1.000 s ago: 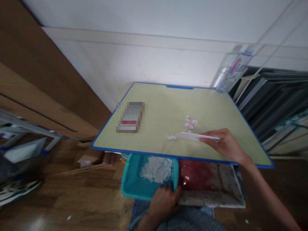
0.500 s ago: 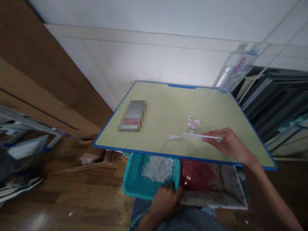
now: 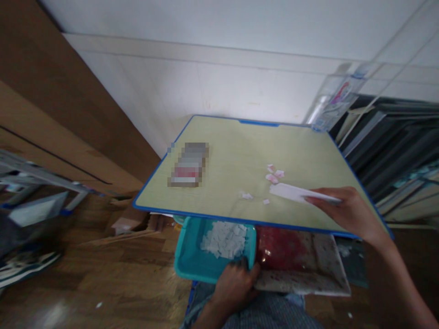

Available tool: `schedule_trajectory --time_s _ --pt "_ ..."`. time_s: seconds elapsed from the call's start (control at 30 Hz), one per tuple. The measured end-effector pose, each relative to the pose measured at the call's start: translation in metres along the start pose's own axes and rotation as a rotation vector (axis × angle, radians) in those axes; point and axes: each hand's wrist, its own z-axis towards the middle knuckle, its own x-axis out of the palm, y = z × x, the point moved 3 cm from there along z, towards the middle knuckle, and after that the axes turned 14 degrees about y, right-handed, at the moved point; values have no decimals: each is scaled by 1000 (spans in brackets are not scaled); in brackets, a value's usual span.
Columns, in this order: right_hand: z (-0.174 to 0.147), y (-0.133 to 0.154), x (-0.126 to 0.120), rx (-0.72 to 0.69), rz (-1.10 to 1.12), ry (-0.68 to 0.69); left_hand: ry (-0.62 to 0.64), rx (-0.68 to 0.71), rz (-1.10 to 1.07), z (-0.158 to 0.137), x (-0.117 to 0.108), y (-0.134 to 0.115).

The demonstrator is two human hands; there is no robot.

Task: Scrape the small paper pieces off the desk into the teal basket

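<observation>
My right hand (image 3: 346,210) grips a flat white strip (image 3: 290,192), perhaps plastic or folded paper, whose far end rests on or just above the pale yellow tabletop (image 3: 226,160). Beyond that end sit several small pinkish-white pieces (image 3: 273,177). A lone white scrap (image 3: 266,201) lies to the left of the strip, and a small cluster of white scraps (image 3: 247,196) is farther left. Below the table's front edge, my left hand (image 3: 236,281) is closed on the near right rim of a teal plastic basin (image 3: 192,260). White paper-like pieces (image 3: 224,240) are heaped in the basin.
A blurred-out phone-like object (image 3: 188,164) lies on the table's left side. A clear plastic bottle (image 3: 338,103) stands at the back right corner. Right of the basin is a whitish tray (image 3: 308,285) with something red and shiny in it. Dark flat panels (image 3: 394,132) lean at right.
My right hand has moved right and slightly nearer, turning the white strip so its broad face shows. A single white scrap now lies left of the strip. My left hand stays put.
</observation>
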Motion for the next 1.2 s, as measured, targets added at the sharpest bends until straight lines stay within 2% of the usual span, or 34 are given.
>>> schedule_trajectory --time_s 0.1,0.6,0.77,0.97,1.2 --pt "-3 4 0 -14 12 -27 -3 -3 12 0 -1 0" --pt "-1 18 11 -166 39 167 -37 15 17 1 2 1" --pt "-4 29 15 -337 14 308 -15 18 19 0 0 0" --pt "-4 37 18 -350 -29 292 -8 21 13 1 2 0" --pt "13 60 46 -420 -42 301 2 42 7 3 5 1"
